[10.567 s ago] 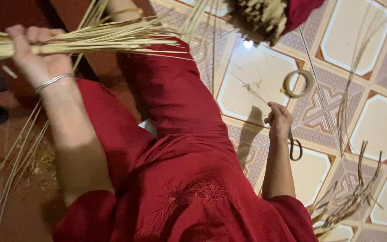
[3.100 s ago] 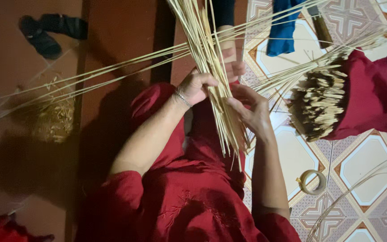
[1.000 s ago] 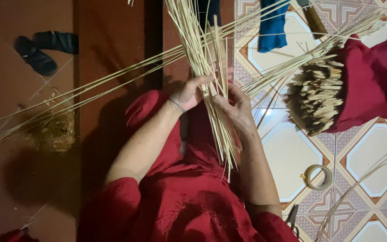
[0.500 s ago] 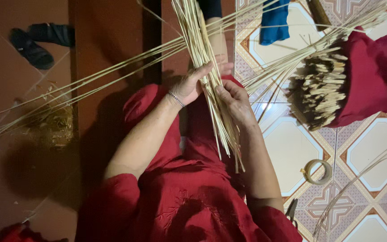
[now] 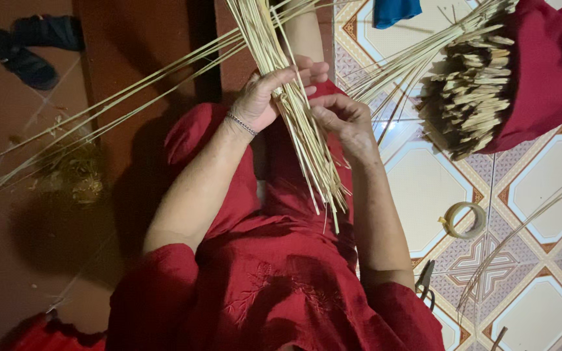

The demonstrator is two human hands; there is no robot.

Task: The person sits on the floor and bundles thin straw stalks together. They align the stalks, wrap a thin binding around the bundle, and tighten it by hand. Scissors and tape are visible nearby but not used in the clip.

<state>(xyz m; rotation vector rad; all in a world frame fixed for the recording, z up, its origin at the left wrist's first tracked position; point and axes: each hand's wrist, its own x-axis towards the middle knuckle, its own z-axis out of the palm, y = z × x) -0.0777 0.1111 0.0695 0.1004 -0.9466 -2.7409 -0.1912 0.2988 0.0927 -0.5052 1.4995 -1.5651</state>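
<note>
The left hand [image 5: 265,97] is seen partly closed, its fingers curled across a bundle of long pale straw-coloured strips [image 5: 300,130], which is gripped from the left side; a thin metal bangle [image 5: 240,123] is worn at that wrist. The right hand [image 5: 343,117] is seen loosely closed, with thumb and forefinger pinched on strips at the right edge of the same bundle, the remaining fingers bent.

The bundle is held above the lap, over the red garment [image 5: 261,279]. Its long axis runs nearly near-to-far, leaning slightly left at the far end; the cut ends point toward the near side and fan out below the hands. Several loose strips branch off leftward from the far part of the bundle, crossing the brown floor [image 5: 27,247].

At the right, a second sheaf of cut strips wrapped in red cloth [image 5: 476,84] is noted over the patterned tiled floor [image 5: 535,188]. A roll of tape [image 5: 462,220] and dark-handled scissors [image 5: 424,283] lie on the tiles, well apart from the hands. A pair of dark sandals [image 5: 30,49] is recorded at the far left.
</note>
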